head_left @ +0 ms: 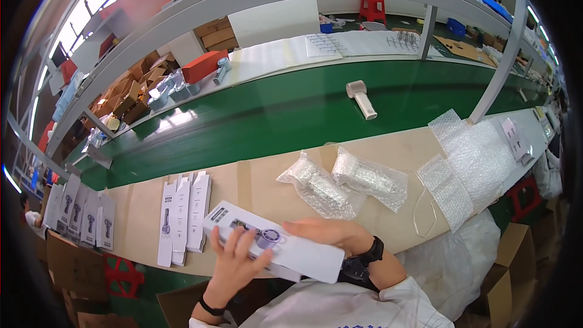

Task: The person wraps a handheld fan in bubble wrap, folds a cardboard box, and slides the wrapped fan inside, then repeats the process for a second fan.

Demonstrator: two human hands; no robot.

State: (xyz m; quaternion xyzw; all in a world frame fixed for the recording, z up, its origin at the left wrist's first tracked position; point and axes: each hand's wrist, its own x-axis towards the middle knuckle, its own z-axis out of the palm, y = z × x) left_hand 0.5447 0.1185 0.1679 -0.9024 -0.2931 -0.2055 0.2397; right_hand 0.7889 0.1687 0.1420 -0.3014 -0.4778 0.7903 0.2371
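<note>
Both my hands hold a white carton (303, 255) with a handheld fan printed on it, tilted over the table's near edge. My left hand (234, 261) has its fingers spread across the carton's front near the left end. On the upper side, toward the right end, my right hand (328, 234) grips it; some of its fingers are hidden behind the carton. Just beyond lie two bubble-wrapped items, a left one (322, 188) and a right one (370, 179). Flat white cartons (197, 212) overlap each other left of the held one.
A green conveyor belt (267, 103) runs behind the tan table (225, 182), carrying a white handheld fan (363, 100). Bubble-wrap sheets (480, 152) cover the table's right end. Printed cartons (88, 222) stand at the left end. A grey shelf post (501, 64) rises at right.
</note>
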